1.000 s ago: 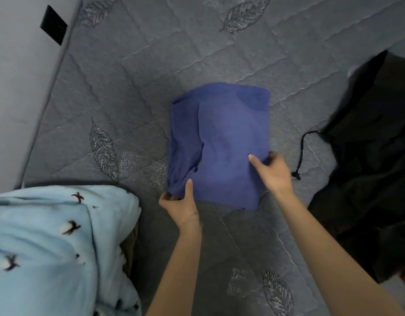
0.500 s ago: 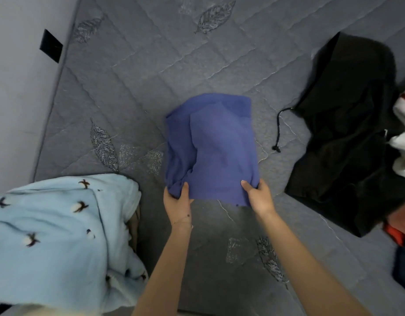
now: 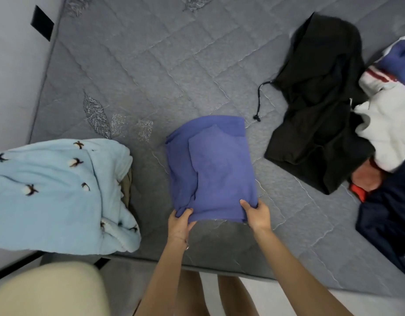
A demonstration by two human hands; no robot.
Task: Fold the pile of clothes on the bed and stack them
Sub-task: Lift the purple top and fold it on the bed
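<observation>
Head view, folded blue garment (image 3: 216,169) on bed (image 3: 151,71), near edge pinched by left hand (image 3: 179,222), right hand (image 3: 257,213)

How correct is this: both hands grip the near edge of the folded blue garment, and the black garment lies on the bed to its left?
Not quite. In the head view the black garment lies to the right of the folded blue garment, not its left. The rest stands: the left hand and the right hand grip its near edge on the bed.

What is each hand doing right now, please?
Left hand: closed, holding the near left corner of the folded blue garment.
Right hand: closed, holding its near right corner.
</observation>
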